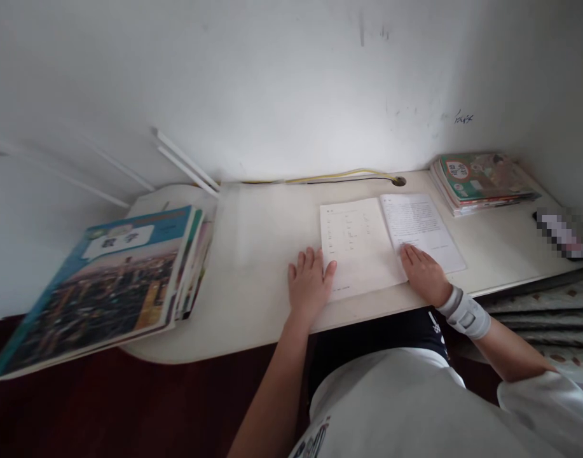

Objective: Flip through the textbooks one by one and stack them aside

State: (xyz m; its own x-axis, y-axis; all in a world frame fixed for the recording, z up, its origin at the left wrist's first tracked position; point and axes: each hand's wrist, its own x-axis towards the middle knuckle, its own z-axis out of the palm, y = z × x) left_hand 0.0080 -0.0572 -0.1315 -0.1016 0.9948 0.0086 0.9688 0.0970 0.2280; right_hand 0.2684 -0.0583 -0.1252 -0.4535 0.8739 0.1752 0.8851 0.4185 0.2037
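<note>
An open book with printed pages lies flat on the white desk. My left hand rests at the lower left edge of its left page, fingers stretched out, the thumb over the page margin. On the lower part of the right page lies my right hand, palm down with its fingers extended close together, near the middle fold. Neither hand grips anything. A grey and white band wraps my right wrist. The print is too small to read.
Several stacked books stand at the desk's left end, jutting past its front edge. Another book stack sits back right, near a pixelated phone-like object. A yellow cable runs along the wall to a cable hole.
</note>
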